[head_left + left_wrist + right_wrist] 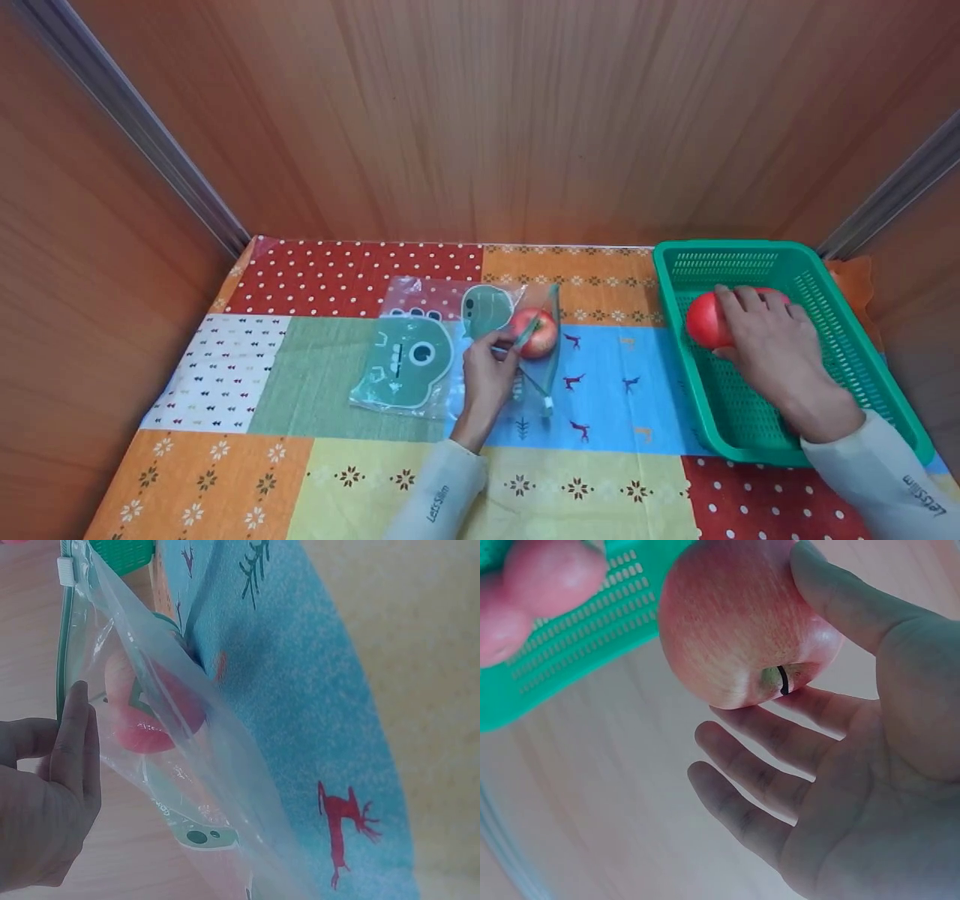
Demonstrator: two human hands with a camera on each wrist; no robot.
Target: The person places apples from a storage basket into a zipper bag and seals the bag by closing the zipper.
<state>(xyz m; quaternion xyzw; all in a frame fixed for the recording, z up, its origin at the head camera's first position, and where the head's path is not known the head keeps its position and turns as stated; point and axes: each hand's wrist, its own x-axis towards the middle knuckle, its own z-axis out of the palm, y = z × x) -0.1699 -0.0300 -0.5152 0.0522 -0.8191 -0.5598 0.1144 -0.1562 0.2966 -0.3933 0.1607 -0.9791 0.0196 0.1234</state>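
A clear zip bag (409, 364) with green cartoon monster prints lies on the cloth, and a red apple (538, 337) is inside it near the mouth. My left hand (487, 379) pinches the green zip edge of the bag between thumb and fingers. The left wrist view shows the mouth held up, with the white slider (66, 571) at one end. Over the green basket (697, 412), my right hand (780, 352) grips another apple (742, 622) between thumb and fingers, its stem towards the palm. More red fruits (553, 576) sit in the basket in the right wrist view.
A patchwork-patterned cloth (352, 480) covers the table. Wood-grain panels (480, 127) enclose the back and both sides. Something orange-brown (855, 289) lies behind the basket's right side, against the panel.
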